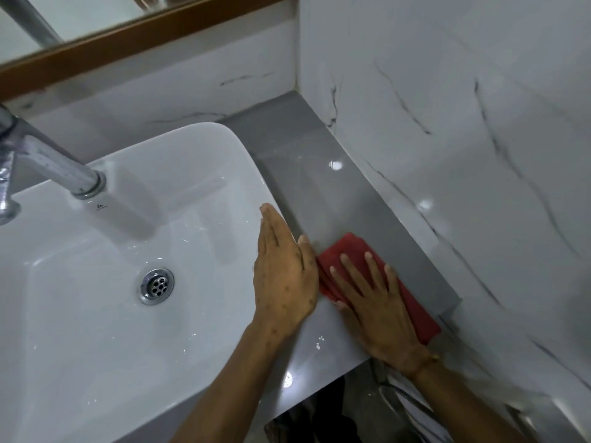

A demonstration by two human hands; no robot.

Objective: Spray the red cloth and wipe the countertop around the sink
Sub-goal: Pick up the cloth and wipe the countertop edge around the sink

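Note:
A folded red cloth (pixel 351 251) lies flat on the grey countertop (pixel 319 174) to the right of the white sink (pixel 128 330). My right hand (pixel 377 308) presses down on the cloth with fingers spread, covering its middle. My left hand (pixel 284 276) rests flat on the sink's right rim, fingers together, holding nothing, with its thumb close to the cloth's left edge. No spray bottle is in view.
A chrome tap (pixel 54 164) reaches over the basin from the left, above the metal drain (pixel 157 286). White marble-pattern wall tiles (pixel 447 155) bound the narrow counter strip on the right and back. A wood-framed mirror (pixel 128 30) hangs above.

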